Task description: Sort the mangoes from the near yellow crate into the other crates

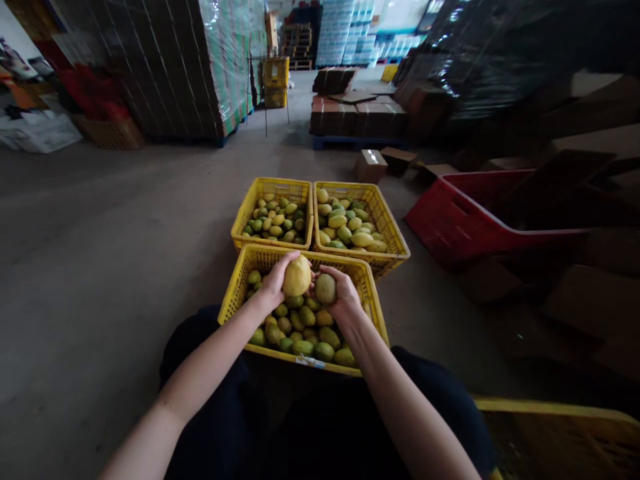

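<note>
My left hand [274, 283] is closed round a large, pale yellow, rounded fruit [297, 276]. Close beside it, my right hand [343, 291] grips a smaller greenish fruit [326, 289]. Both fruits are held above the near yellow crate [376, 303], which contains many green and yellow oval fruits [303, 347]. Their exact kind is unclear; they look like mangoes or small papayas. Parts of the fingers are hidden behind the held fruits.
Two more yellow crates, at back left [239, 225] and back right [397, 235], hold similar fruits. A red crate [445, 223] and cardboard boxes [371, 166] lie to the right. Another yellow crate [555, 408] is at lower right. A wrapped pallet stack [227, 63] stands behind.
</note>
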Demonstrator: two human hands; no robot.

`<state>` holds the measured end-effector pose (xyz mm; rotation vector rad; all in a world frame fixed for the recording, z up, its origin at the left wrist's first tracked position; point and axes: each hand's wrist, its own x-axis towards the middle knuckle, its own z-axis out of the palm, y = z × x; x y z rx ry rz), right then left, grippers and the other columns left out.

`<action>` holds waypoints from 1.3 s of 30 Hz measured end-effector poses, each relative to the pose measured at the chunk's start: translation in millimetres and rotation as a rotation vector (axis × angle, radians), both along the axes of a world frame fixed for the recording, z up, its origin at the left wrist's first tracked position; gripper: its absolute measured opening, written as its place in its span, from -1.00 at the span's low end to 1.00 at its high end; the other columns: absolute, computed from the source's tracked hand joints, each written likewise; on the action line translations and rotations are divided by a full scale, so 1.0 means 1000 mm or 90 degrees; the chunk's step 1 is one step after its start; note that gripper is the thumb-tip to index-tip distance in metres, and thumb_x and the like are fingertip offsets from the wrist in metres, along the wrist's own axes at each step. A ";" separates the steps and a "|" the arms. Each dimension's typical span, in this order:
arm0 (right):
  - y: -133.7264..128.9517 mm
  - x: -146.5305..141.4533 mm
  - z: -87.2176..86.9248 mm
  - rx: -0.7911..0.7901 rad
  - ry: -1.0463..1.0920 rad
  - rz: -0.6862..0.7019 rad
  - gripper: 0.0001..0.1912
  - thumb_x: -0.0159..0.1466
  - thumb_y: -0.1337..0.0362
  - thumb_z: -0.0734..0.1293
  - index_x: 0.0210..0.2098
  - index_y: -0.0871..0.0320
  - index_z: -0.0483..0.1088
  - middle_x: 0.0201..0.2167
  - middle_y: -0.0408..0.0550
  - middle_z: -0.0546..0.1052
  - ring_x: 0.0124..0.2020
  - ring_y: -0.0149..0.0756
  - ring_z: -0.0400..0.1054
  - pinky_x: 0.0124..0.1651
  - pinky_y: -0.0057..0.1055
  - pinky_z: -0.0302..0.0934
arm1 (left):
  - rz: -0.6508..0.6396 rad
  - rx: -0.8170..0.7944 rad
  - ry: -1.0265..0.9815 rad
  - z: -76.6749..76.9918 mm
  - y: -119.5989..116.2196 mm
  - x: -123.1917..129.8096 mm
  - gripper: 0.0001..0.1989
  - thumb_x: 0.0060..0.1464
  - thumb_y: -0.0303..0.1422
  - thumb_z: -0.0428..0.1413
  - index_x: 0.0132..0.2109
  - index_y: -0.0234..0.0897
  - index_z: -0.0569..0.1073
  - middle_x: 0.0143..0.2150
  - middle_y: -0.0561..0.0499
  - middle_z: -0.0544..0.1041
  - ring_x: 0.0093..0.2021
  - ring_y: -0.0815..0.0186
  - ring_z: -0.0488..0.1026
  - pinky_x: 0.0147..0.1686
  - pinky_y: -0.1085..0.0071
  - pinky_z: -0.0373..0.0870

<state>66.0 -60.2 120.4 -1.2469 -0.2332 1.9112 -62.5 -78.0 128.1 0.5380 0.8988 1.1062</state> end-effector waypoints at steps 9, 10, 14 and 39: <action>0.008 -0.013 -0.013 0.001 -0.031 -0.018 -0.74 0.23 0.39 0.26 -0.59 0.18 0.31 -0.77 -0.17 0.39 -0.77 -0.42 0.22 -0.72 -0.49 0.16 | 0.047 -0.034 0.005 0.001 -0.001 -0.021 -0.66 0.14 -0.19 -0.06 -0.35 -0.37 0.45 -0.53 -0.07 0.51 -0.64 0.29 0.44 -0.66 0.41 0.38; 0.008 -0.013 -0.013 0.003 -0.032 -0.017 -0.73 0.24 0.37 0.25 -0.59 0.18 0.31 -0.77 -0.17 0.39 -0.77 -0.43 0.22 -0.72 -0.49 0.16 | 0.052 -0.038 0.004 0.001 -0.001 -0.023 -0.65 0.15 -0.19 -0.07 -0.35 -0.37 0.45 -0.53 -0.08 0.51 -0.63 0.29 0.45 -0.66 0.42 0.38; 0.007 -0.014 -0.005 0.018 0.001 -0.008 -0.68 0.30 0.26 0.21 -0.56 0.18 0.32 -0.74 -0.16 0.40 -0.72 -0.43 0.26 -0.65 -0.50 0.23 | 0.076 -0.077 -0.018 0.002 -0.004 -0.033 -0.64 0.18 -0.20 -0.08 -0.34 -0.39 0.45 -0.52 -0.10 0.52 -0.61 0.26 0.47 -0.67 0.42 0.37; -0.006 -0.005 0.010 0.314 0.295 0.140 -0.79 0.16 0.15 0.32 -0.36 0.18 0.43 -0.52 -0.10 0.50 -0.60 -0.44 0.31 -0.61 -0.57 0.21 | 0.037 0.015 -0.351 0.007 -0.016 -0.036 -0.65 0.21 -0.21 -0.08 -0.05 -0.28 0.48 -0.30 -0.08 0.57 -0.44 0.25 0.53 -0.50 0.38 0.49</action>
